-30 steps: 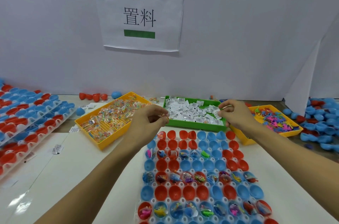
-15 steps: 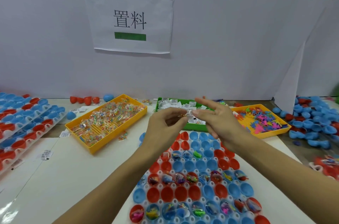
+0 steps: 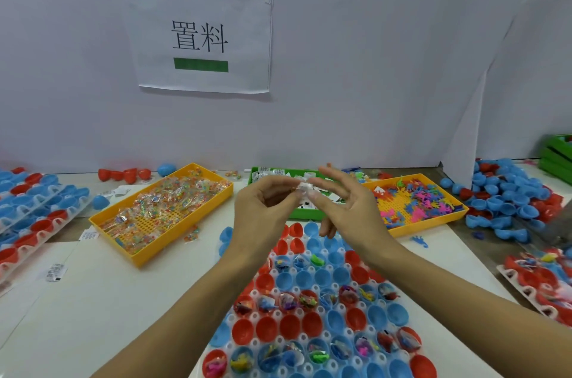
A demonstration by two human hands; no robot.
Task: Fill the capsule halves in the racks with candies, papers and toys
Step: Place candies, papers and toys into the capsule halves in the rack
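Note:
A white rack (image 3: 312, 343) of red and blue capsule halves lies in front of me; some rows hold candies and toys, others are bare. My left hand (image 3: 263, 216) and my right hand (image 3: 349, 210) meet above the rack's far end and pinch a small folded white paper (image 3: 302, 187) between their fingertips. The right hand's other fingers are spread straight. Behind the hands sit a yellow tray of wrapped candies (image 3: 161, 207), a green tray of folded papers (image 3: 297, 213), partly hidden, and a yellow tray of small plastic toys (image 3: 414, 204).
More racks of capsule halves (image 3: 34, 210) lie at the left edge and another rack (image 3: 544, 281) at the right. A heap of loose blue and red halves (image 3: 513, 192) fills the far right. A wall with a paper sign (image 3: 198, 37) stands behind the trays.
My hands came together from over the trays. The right hand brought a paper from the green tray to the left hand, and both now pinch it. The view shifted slightly right.

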